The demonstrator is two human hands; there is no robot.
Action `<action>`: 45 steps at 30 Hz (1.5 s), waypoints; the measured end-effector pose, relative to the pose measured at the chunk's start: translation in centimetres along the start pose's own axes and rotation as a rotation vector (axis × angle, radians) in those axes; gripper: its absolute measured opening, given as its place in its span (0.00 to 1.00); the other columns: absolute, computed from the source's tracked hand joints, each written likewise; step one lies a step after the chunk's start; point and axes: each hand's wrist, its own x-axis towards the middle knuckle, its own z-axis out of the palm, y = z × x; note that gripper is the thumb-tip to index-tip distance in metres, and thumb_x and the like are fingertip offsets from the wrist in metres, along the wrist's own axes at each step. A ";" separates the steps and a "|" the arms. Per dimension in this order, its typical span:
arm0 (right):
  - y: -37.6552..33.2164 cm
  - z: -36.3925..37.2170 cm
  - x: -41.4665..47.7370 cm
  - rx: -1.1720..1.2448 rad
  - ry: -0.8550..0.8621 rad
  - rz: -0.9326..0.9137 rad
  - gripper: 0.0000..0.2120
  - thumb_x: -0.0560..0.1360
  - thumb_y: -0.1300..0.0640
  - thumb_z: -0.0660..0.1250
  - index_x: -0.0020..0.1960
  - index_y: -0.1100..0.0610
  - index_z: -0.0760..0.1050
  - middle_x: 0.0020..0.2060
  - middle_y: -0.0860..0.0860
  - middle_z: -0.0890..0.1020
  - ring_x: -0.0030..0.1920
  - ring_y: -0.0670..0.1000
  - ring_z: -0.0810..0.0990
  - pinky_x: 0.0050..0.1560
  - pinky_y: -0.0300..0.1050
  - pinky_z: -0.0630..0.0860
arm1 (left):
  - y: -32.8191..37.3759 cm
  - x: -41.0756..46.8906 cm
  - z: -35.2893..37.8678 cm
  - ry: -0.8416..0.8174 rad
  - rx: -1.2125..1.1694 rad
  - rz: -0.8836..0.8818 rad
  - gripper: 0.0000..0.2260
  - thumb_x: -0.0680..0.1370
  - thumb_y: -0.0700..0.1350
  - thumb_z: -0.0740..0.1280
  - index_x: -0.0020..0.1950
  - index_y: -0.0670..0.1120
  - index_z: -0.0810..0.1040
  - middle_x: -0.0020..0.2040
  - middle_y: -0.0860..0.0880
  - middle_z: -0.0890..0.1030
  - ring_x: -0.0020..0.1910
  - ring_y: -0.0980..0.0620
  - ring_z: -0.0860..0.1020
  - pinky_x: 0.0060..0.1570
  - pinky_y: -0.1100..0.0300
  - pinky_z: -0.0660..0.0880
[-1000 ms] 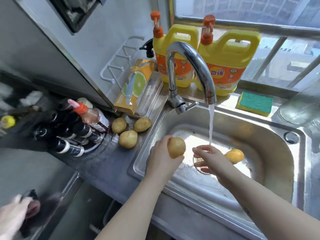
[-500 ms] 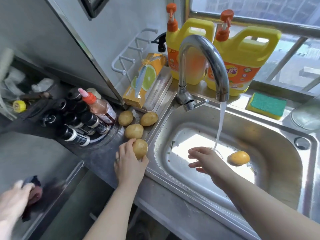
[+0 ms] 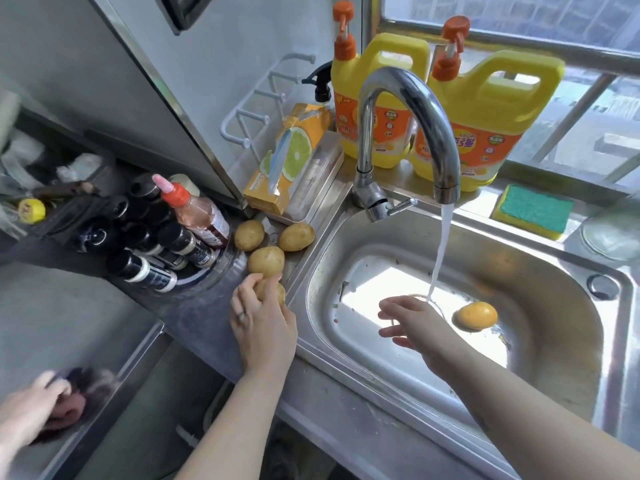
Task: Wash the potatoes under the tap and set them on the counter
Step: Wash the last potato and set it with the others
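The left hand [image 3: 263, 323] holds a potato [image 3: 274, 292] down on the counter [image 3: 201, 313], fingers curled round it. The potato sits under the fingertips, and its long side seems to point away from the person, but the hand hides much of it. Just beside it lie three potatoes [image 3: 266, 260]. In the sink [image 3: 554, 341] lies a wet potato [image 3: 477, 315], long side across, just right of the water [image 3: 440, 251] from the tap [image 3: 408, 109]. The right hand [image 3: 412, 320] hangs over the sink, fingers spread, holding nothing.

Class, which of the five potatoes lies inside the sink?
The yellowish potato right of the water stream, alone in the sink. The other four cluster on the counter, one gripped by the left hand.
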 end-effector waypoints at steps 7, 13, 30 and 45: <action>4.1 -3.6 1.9 -0.149 0.130 0.028 0.09 0.79 0.51 0.68 0.55 0.55 0.79 0.51 0.53 0.84 0.46 0.53 0.83 0.47 0.46 0.76 | 5.5 -2.4 1.0 -0.080 -0.165 0.419 0.15 0.75 0.40 0.69 0.61 0.53 0.79 0.64 0.52 0.75 0.63 0.49 0.73 0.69 0.47 0.68; 8.7 -9.9 5.4 -0.893 0.301 0.091 0.16 0.78 0.47 0.66 0.64 0.50 0.74 0.63 0.53 0.79 0.62 0.57 0.77 0.58 0.49 0.75 | 10.1 -3.1 4.6 -0.791 0.025 0.476 0.18 0.82 0.53 0.59 0.72 0.56 0.69 0.70 0.54 0.71 0.65 0.50 0.75 0.64 0.52 0.70; 7.1 -12.3 15.3 -1.552 -0.065 0.334 0.16 0.67 0.56 0.72 0.54 0.51 0.81 0.55 0.49 0.82 0.55 0.56 0.83 0.52 0.52 0.82 | 10.6 -1.2 6.5 -0.969 0.025 0.391 0.19 0.83 0.55 0.59 0.74 0.56 0.66 0.72 0.53 0.70 0.63 0.50 0.76 0.65 0.51 0.70; 0.9 -7.3 4.1 0.123 -0.183 0.074 0.19 0.75 0.46 0.70 0.59 0.57 0.79 0.42 0.56 0.81 0.32 0.54 0.77 0.43 0.50 0.78 | 13.4 -0.9 3.6 -0.907 -0.681 -0.137 0.14 0.84 0.55 0.57 0.69 0.55 0.72 0.63 0.52 0.79 0.58 0.51 0.80 0.63 0.48 0.76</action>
